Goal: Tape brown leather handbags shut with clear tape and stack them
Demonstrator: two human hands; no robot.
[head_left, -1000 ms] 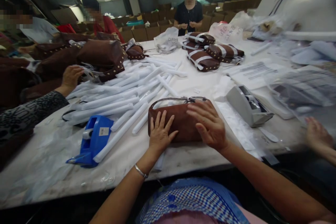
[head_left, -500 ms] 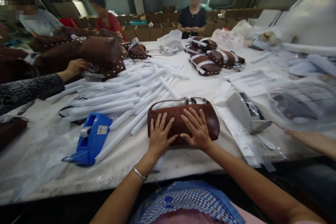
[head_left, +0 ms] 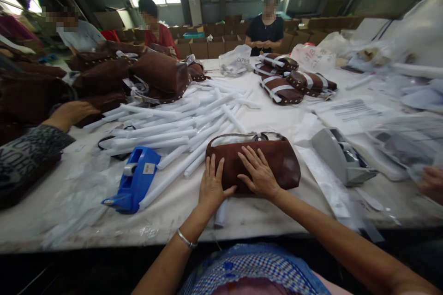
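A brown leather handbag (head_left: 231, 159) lies on the table right in front of me, its strap along the far edge. My left hand (head_left: 212, 187) rests at the bag's left end, fingers stretched forward and thumb out to the side. Spread over the middle of the bag is my right hand (head_left: 259, 173), palm down. Neither hand is wrapped round anything. Beyond and left of the bag lies a heap of white paper rolls (head_left: 155, 133). A blue tape dispenser (head_left: 136, 179) stands to the left, a grey tape dispenser (head_left: 337, 156) to the right.
Brown bags (head_left: 161, 73) are piled at the left, where a co-worker's hand (head_left: 74, 113) reaches in. Several strapped brown bags (head_left: 282, 88) lie at the back. Clear plastic bags (head_left: 401, 143) cover the right side, near another person's hand (head_left: 431, 184). People stand across the table.
My left hand has slid toward the bag's left edge; my right hand stays spread on it. The co-worker's hand at left has drawn back nearer. The camera view has shifted slightly.
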